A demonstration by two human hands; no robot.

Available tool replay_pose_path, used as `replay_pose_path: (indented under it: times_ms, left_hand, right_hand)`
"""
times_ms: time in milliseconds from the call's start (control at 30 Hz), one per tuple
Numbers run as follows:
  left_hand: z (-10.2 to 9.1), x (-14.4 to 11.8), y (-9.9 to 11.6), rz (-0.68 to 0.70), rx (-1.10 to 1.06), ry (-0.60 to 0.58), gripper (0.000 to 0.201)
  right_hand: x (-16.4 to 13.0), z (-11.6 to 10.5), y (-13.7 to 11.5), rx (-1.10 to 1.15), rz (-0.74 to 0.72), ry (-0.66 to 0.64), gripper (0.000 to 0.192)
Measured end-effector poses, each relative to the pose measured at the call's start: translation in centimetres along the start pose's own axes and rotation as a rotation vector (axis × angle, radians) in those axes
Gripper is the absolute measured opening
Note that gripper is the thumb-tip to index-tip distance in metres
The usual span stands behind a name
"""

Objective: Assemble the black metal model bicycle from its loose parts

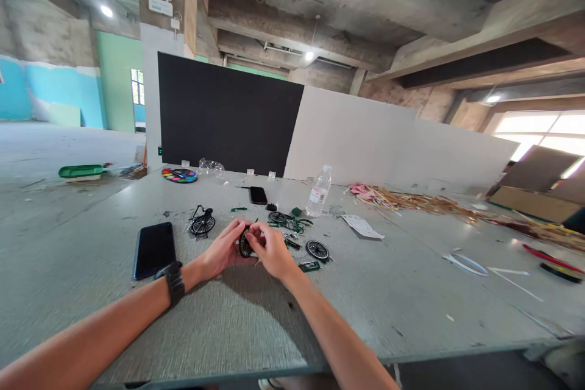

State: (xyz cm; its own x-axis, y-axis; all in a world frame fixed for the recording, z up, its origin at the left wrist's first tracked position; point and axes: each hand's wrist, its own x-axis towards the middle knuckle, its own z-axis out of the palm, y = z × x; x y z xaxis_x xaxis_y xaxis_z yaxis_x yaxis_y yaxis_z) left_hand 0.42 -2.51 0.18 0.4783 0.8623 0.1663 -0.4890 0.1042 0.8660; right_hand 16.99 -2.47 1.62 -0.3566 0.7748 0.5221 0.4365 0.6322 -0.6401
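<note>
Between my two hands, just above the table, is a small black toy bicycle wheel (245, 246) with thin spokes. My left hand (227, 246), with a dark watch on its wrist, grips the wheel from the left. The fingers of my right hand (270, 248) pinch at its upper right side; anything small inside that pinch is hidden. To the right lie a loose wheel (317, 249) and several green and black bicycle parts (292, 222). A partly built black bicycle piece with a wheel (202, 222) rests to the left of my hands.
A large phone (155, 250) lies at left, a smaller dark phone (258, 195) further back. A clear water bottle (319, 192) stands behind the parts, near a paper sheet (362, 226). Wood strips (411, 202), white zip ties (466, 265) and a red-handled tool (551, 258) lie at right.
</note>
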Motion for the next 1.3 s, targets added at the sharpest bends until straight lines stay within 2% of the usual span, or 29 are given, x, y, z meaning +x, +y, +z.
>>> replay_pose_path:
  times_ms: [200,367,467,567,700,767,900,1000,1067,1300]
  left_hand:
    - [-0.3,-0.1,0.0,0.046,0.044,0.026,0.041]
    - [-0.6,0.0,0.0,0.129,0.101,0.109,0.044]
    - [-0.6,0.2,0.1,0.123,0.105,0.142,0.046]
    - [-0.5,0.4,0.2,0.127,0.159,0.220,0.052]
    - [-0.7,0.8,0.2,0.168,0.186,0.326,0.062]
    - [-0.9,0.9,0.0,0.164,0.182,0.318,0.063]
    - [-1.4,1.3,-0.5,0.152,0.251,0.285,0.050]
    - [-1.7,1.4,-0.9,0.168,0.278,0.292,0.047]
    - [-1.7,1.4,-0.8,0.178,0.323,0.282,0.046]
    - [-0.9,1.1,-0.3,0.230,0.502,0.231,0.040]
  right_hand:
    - [-0.1,-0.2,-0.1,0.040,0.017,0.033,0.031]
    - [-0.1,-0.3,-0.3,-0.081,-0.030,0.018,0.034]
    - [0.1,-0.4,0.1,-0.126,0.010,0.092,0.027]
    - [0.3,-0.7,0.9,-0.140,0.046,0.167,0.029]
    - [0.4,-1.2,1.8,-0.144,0.062,0.205,0.030]
    - [0.4,-1.3,1.9,-0.159,0.075,0.203,0.029]
    - [0.1,-1.3,1.1,-0.299,0.038,0.261,0.025]
    - [-0.2,-0.9,0.2,-0.414,-0.035,0.167,0.019]
    - [-0.2,-0.5,-0.1,-0.420,-0.028,0.111,0.013]
    - [0.1,-0.3,0.3,-0.340,0.048,0.123,0.004]
